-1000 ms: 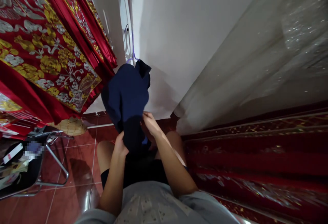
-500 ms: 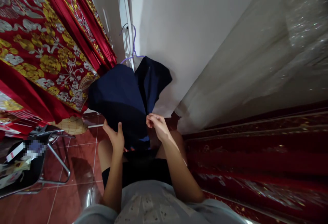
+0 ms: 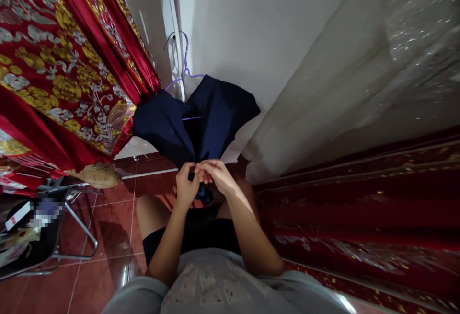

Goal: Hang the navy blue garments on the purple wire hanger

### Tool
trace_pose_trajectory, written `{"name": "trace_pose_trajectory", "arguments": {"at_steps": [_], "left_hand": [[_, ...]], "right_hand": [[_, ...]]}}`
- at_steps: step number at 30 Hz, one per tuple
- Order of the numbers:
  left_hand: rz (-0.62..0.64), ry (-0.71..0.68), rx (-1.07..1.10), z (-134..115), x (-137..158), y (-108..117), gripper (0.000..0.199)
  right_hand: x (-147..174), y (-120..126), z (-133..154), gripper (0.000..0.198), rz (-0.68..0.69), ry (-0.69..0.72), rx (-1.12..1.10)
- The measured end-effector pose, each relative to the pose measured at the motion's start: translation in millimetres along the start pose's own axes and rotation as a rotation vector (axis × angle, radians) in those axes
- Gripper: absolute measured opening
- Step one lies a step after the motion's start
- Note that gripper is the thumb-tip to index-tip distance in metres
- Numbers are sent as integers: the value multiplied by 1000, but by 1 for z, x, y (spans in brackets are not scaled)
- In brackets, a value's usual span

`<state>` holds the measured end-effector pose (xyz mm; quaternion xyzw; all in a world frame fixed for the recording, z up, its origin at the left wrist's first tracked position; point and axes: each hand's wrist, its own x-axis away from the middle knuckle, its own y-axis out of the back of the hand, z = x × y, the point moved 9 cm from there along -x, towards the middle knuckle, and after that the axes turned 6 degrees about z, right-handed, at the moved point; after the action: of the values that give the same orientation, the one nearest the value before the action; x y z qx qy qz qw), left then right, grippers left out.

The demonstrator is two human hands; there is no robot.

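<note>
bent over a dark blue top (image 3: 226, 117), busy at its front with both hands. on one side, pinching the front edge with the left hand (image 3: 187, 184), fingers curled and thumb bent toward them, leaving only a small dark gap between. on the other, meeting it with the right hand (image 3: 217, 176), fingers folded in, tips drawn together on the same edge and almost touching the left ones; too small to tell whether gripping a button as well. hung by the shoulders on a purple hanger (image 3: 186, 60), spread wide above the hands, parted at the neck in a v and showing the lower bar inside. narrowed to a dark bunch below the fingers, between the knees (image 3: 153, 208). held up near a white frame (image 3: 176, 67), in front of a pale wall (image 3: 258, 26). at the left, just beside a red cloth (image 3: 68, 79) patterned in gold and silver. lower on that side, well apart, near a black chair (image 3: 45, 244) carrying a white box (image 3: 17, 215), on a red tiled floor (image 3: 111, 199). to the right, near cloudy plastic sheeting (image 3: 312, 84). dressed in a grey shirt (image 3: 215, 283) and black shorts (image 3: 208, 237).
</note>
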<state>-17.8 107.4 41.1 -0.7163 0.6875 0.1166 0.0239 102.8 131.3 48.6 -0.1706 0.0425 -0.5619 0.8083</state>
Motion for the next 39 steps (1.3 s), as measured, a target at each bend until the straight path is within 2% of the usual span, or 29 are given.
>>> {"name": "trace_pose_trajectory", "arguments": {"at_steps": [2, 5, 9, 12, 15, 17, 19, 22, 24, 26, 30, 33, 36, 39], "left_hand": [[26, -38, -79, 2, -2, -3, 7], [10, -106, -193, 6, -5, -7, 6], [-4, -147, -245, 12, -13, -15, 3], [28, -135, -238, 20, -18, -22, 5], [81, -134, -231, 18, -22, -23, 3], [106, -208, -248, -5, -28, -19, 10], [57, -356, -266, -48, -37, -7, 18], [-95, -590, -292, -125, -56, 17, 29], [-58, -678, -357, -164, -71, 18, 31], [-20, -728, -422, -189, -84, 17, 29], [27, -746, -560, -202, -95, 11, 24], [80, -761, -632, -202, -95, 5, 24], [45, -764, -605, -206, -92, 14, 24], [-137, -706, -491, -207, -92, 46, 22]], "right_hand": [[-8, 9, 16, 29, -52, 9, -11], [-31, 14, 63, 26, -107, 89, -27], [-61, 2, 136, 27, -183, 284, -101], [-65, -12, 161, 32, -217, 360, -134], [-60, -19, 160, 37, -200, 375, -118], [-54, -17, 156, 39, -191, 391, -98], [-48, -15, 153, 39, -179, 405, -68], [-41, -19, 154, 37, -116, 401, -4], [-35, -26, 161, 35, -60, 418, 56], [-28, -32, 170, 35, -31, 462, 138], [-19, -28, 181, 34, -128, 604, 313], [-27, -16, 167, 33, -235, 660, 412], [-50, -4, 126, 34, -248, 559, 437], [-69, 4, 71, 34, -200, 368, 386]]}}
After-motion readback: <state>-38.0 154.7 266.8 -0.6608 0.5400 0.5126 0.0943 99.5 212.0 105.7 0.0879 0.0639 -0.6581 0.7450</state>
